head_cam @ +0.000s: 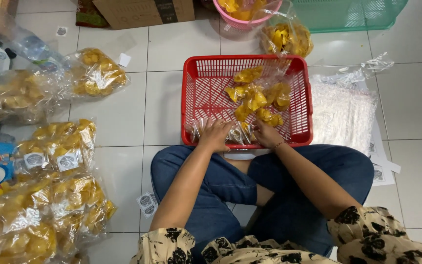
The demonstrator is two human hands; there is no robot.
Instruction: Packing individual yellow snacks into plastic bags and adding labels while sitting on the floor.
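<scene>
Two hands working a small clear packet at the near rim of a red plastic basket.

Nearest the basket's front wall, the left hand (216,136) and the right hand (266,134) both close their fingers on a small clear packet (240,132) holding yellow chips, pressed just inside the red basket (194,98). Deeper in that basket lie loose yellow chips (257,95) in crumpled clear film. Right of the basket rests a flat stack of empty clear bags (340,115). Left of it, filled chip bags (57,146) with round labels pile on the tile floor. Beyond the basket's far rim sits an open bag of chips (286,39), then a pink tub (242,22) of chips and a green basket (352,14).
</scene>
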